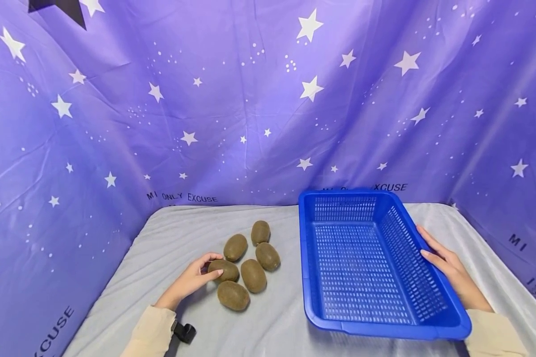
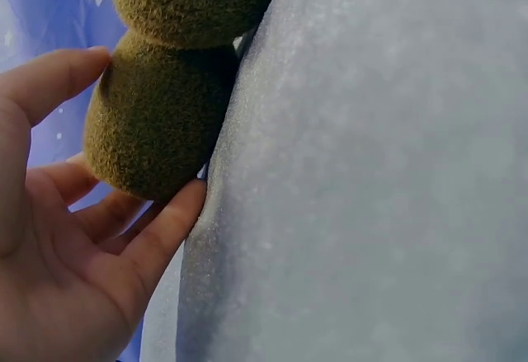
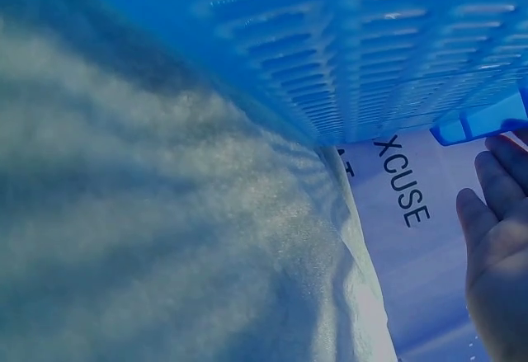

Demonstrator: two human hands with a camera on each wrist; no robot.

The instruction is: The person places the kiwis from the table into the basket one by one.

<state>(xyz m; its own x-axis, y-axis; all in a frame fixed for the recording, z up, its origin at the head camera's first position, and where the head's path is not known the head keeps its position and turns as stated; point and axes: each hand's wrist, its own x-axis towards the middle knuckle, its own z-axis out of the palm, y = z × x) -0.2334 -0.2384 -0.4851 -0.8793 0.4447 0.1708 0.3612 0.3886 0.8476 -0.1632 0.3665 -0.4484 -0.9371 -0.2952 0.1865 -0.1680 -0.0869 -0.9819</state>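
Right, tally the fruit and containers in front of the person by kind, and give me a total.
Brown kiwis: 6
Blue basket: 1
Total: 7

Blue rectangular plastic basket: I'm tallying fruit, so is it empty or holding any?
Empty: in the head view, the basket has a bare perforated floor; the six brown, oval, fuzzy kiwis are outside it.
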